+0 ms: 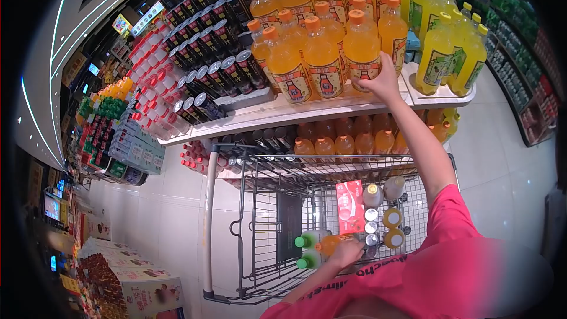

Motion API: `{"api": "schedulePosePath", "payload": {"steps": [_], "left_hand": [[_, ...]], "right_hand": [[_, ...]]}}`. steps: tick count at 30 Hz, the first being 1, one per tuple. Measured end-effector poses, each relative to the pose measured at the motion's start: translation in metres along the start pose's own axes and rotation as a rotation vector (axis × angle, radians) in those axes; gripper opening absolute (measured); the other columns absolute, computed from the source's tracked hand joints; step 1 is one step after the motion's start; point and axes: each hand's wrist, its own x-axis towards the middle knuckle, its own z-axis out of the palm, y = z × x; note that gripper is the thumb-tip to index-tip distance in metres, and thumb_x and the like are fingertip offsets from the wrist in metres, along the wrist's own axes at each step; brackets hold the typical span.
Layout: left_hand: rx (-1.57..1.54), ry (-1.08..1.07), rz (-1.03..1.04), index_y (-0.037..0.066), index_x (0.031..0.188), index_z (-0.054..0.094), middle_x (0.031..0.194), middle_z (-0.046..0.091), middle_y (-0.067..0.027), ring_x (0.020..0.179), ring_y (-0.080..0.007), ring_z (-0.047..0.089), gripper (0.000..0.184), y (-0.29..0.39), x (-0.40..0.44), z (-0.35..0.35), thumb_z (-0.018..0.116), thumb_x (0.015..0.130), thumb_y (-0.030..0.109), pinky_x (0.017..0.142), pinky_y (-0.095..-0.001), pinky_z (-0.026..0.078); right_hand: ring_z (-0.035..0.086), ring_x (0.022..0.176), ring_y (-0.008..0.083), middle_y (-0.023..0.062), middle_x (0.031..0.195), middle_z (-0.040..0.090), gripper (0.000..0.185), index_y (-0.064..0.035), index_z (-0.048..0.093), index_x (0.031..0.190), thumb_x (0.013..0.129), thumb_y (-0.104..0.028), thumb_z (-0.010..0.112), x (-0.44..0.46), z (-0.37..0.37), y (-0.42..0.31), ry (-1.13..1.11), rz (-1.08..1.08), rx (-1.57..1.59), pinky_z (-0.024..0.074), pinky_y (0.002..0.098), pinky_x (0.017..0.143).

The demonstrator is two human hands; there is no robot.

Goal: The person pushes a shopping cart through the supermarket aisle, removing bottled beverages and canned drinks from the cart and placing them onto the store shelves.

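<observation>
Right hand (383,81), one o'clock: thumb spread across an orange-capped plastic bottle (361,41).
Wrapping fully seemed safest; other fingers were hidden. Left hand (346,253), five o'clock: fingers unclear.

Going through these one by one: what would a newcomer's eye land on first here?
Probably the bank of bright orange bottles along the top shelf, with the right hand up against one of the front ones. Next, the red box inside the shopping cart below, and the vivid pink sleeve at lower right.
</observation>
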Motion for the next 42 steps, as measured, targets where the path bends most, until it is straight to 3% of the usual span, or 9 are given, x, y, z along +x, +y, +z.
{"api": "schedulePosePath", "payload": {"steps": [10, 12, 14, 20, 26, 29, 33, 36, 42], "left_hand": [[0.024, 0.056, 0.016, 0.005, 0.093, 0.062, 0.08, 0.06, -0.0095, 0.082, -0.0277, 0.061, 0.022, 0.008, -0.004, -0.001, 0.06, 0.08, 0.023, 0.074, -0.04, 0.049], [0.025, 0.15, 0.045, 0.005, 0.085, 0.06, 0.075, 0.059, -0.009, 0.078, -0.0265, 0.061, 0.019, 0.011, -0.004, -0.004, 0.062, 0.076, 0.022, 0.072, -0.0404, 0.048], [0.02, 0.055, -0.021, 0.006, 0.081, 0.058, 0.074, 0.059, -0.009, 0.075, -0.0267, 0.061, 0.017, 0.011, -0.003, -0.001, 0.062, 0.076, 0.021, 0.071, -0.0398, 0.048], [0.056, -0.153, -0.147, 0.007, 0.091, 0.062, 0.088, 0.063, -0.0078, 0.086, -0.0225, 0.061, 0.017, 0.016, -0.001, -0.012, 0.053, 0.078, 0.013, 0.079, -0.0374, 0.045], [0.119, -0.195, -0.225, 0.006, 0.092, 0.062, 0.087, 0.063, -0.008, 0.084, -0.0234, 0.061, 0.018, 0.014, -0.003, -0.007, 0.053, 0.078, 0.012, 0.079, -0.0366, 0.045], [0.096, -0.27, -0.252, 0.005, 0.093, 0.062, 0.091, 0.063, -0.0091, 0.088, -0.0234, 0.061, 0.019, 0.015, -0.005, -0.011, 0.053, 0.077, 0.011, 0.081, -0.0374, 0.044], [0.027, -0.341, -0.285, 0.004, 0.096, 0.063, 0.096, 0.064, -0.0103, 0.092, -0.0229, 0.061, 0.022, 0.016, -0.006, -0.016, 0.054, 0.077, 0.012, 0.082, -0.037, 0.044], [0.06, -0.386, -0.326, 0.005, 0.096, 0.065, 0.097, 0.065, -0.0103, 0.093, -0.0225, 0.062, 0.023, 0.019, -0.007, -0.016, 0.054, 0.078, 0.013, 0.082, -0.0362, 0.043], [0.138, -0.407, -0.296, 0.008, 0.092, 0.069, 0.096, 0.068, -0.0094, 0.092, -0.0224, 0.063, 0.021, 0.018, -0.009, 0.001, 0.055, 0.078, 0.014, 0.081, -0.0376, 0.044]], "right_hand": [[0.053, 0.107, 0.0314, 0.0156, 0.111, 0.054, 0.077, -0.0004, 0.046, 0.121, 0.061, -0.033, 0.082, -0.007, 0.012, 0.024, 0.019, -0.103, -0.13, 0.0443, 0.0393, 0.089], [0.051, 0.11, 0.0303, 0.0176, 0.117, 0.052, 0.076, -0.0005, 0.046, 0.116, 0.059, -0.032, 0.084, 0.0, 0.006, 0.03, -0.253, 0.089, -0.096, 0.0413, 0.0387, 0.093], [0.058, 0.104, 0.031, 0.0215, 0.111, 0.059, 0.07, -0.0013, 0.041, 0.119, 0.069, -0.035, 0.076, -0.011, 0.014, 0.016, 0.08, -0.018, -0.195, 0.0456, 0.0387, 0.086], [0.063, 0.091, 0.0291, 0.0166, 0.095, 0.065, 0.061, 0.0016, 0.044, 0.111, 0.071, -0.031, 0.076, -0.018, 0.021, 0.011, 0.072, 0.023, -0.027, 0.0481, 0.0356, 0.081], [0.04, 0.123, 0.0362, 0.0216, 0.145, 0.022, 0.085, 0.0002, 0.028, 0.132, 0.075, -0.04, 0.076, -0.027, 0.019, 0.009, 0.142, -0.131, -0.165, 0.0351, 0.0361, 0.1], [0.053, 0.104, 0.0285, 0.0159, 0.113, 0.053, 0.068, 0.0035, 0.04, 0.111, 0.064, -0.019, 0.084, -0.05, 0.014, 0.005, 0.273, -0.407, 0.118, 0.0437, 0.0376, 0.089], [0.053, 0.105, 0.02, 0.0115, 0.116, 0.054, 0.046, 0.0029, 0.049, 0.114, 0.075, -0.005, 0.072, -0.151, 0.014, -0.079, -0.633, -0.14, 0.41, 0.0427, 0.0326, 0.091], [0.052, 0.111, 0.0242, 0.0121, 0.124, 0.05, 0.062, -0.0035, 0.046, 0.126, 0.07, -0.011, 0.073, -0.218, 0.034, -0.114, -1.343, 0.035, 0.26, 0.0419, 0.0332, 0.094], [0.048, 0.115, 0.037, 0.0216, 0.127, 0.042, 0.1, -0.0025, 0.026, 0.139, 0.059, -0.026, 0.082, -0.374, 0.079, -0.068, -1.891, -0.15, -0.129, 0.0418, 0.0387, 0.097]]}}
